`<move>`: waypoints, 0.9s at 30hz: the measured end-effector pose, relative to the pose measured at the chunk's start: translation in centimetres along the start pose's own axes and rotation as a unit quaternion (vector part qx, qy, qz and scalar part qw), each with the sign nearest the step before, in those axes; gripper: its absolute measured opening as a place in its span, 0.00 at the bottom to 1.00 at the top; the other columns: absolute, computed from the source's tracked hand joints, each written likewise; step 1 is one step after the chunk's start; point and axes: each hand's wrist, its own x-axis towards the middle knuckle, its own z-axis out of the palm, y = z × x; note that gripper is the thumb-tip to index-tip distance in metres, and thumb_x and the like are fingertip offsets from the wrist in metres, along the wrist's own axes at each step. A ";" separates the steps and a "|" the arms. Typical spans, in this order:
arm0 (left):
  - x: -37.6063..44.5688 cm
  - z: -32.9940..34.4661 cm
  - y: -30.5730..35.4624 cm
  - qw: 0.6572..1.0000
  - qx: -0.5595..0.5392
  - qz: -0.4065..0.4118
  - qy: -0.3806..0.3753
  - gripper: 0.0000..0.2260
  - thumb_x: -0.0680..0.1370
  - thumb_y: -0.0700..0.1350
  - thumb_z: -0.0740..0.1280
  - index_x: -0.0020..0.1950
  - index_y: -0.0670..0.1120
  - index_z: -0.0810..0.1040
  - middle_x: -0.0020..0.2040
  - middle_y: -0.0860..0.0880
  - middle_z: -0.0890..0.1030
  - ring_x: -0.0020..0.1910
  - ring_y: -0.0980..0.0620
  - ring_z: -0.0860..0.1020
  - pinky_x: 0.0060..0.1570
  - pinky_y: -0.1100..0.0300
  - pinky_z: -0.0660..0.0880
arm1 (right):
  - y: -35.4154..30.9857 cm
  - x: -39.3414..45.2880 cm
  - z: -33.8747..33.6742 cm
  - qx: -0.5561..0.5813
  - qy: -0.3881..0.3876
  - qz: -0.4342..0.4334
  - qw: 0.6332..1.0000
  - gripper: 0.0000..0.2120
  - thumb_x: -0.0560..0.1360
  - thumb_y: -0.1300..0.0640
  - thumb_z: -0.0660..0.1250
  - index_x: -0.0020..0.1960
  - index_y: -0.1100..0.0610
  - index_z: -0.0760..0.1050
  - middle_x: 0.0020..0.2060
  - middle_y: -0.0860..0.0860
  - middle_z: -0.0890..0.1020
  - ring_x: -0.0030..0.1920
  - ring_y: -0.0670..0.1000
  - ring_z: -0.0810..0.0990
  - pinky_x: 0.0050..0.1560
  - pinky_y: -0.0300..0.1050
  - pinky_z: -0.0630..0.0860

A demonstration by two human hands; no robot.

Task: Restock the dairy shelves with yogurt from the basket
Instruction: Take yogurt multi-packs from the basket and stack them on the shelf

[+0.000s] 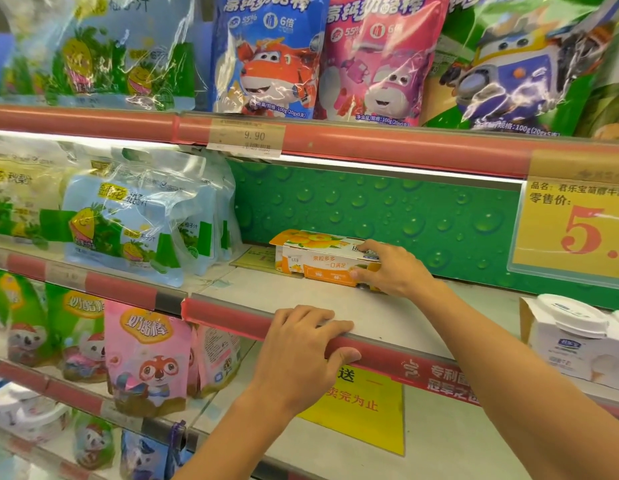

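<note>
Yogurt pack (322, 259), an orange multi-cup carton with peach art on its lid, sits just right of the frame's centre on the pale middle shelf (336, 299), close against the green droplet-printed back panel (405, 216). The right hand (391, 268) reaches in from the lower right and grips the pack's right end, fingers curled over the lid and thumb pressed on the front face. The left hand (301, 355) comes up from the bottom centre and rests on the red price rail (228, 318) at the shelf's front edge, fingers bent over the top of the rail and thumb hooked on its front; it holds only the rail.

Left of the pack, clear bags of juice pouches (128, 230) stand leaning on the same level. At the right edge of the frame, white lidded cups in a cardboard sleeve (575, 334) stand on the shelf, well apart from the pack. Above them hangs a yellow price card (571, 226) with a large red 5. In the upper part of the frame, a blue bag (266, 57) and a pink bag (381, 60) with cartoon planes stand side by side, a 9.90 tag (247, 136) on the rail beneath. Pink fox-printed bags (152, 358) fill the lower left, and a yellow sign (367, 407) hangs below the left hand.
</note>
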 end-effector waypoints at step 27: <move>-7.9 -12.9 3.2 0.979 0.083 -0.185 0.021 0.22 0.80 0.62 0.58 0.66 0.52 0.79 0.62 0.49 0.81 0.62 0.46 0.76 0.63 0.49 0.72 | -6.1 -21.3 -2.7 0.099 0.112 -0.134 0.980 0.22 0.77 0.39 0.64 0.64 0.52 0.76 0.59 0.55 0.82 0.59 0.59 0.79 0.60 0.56 0.76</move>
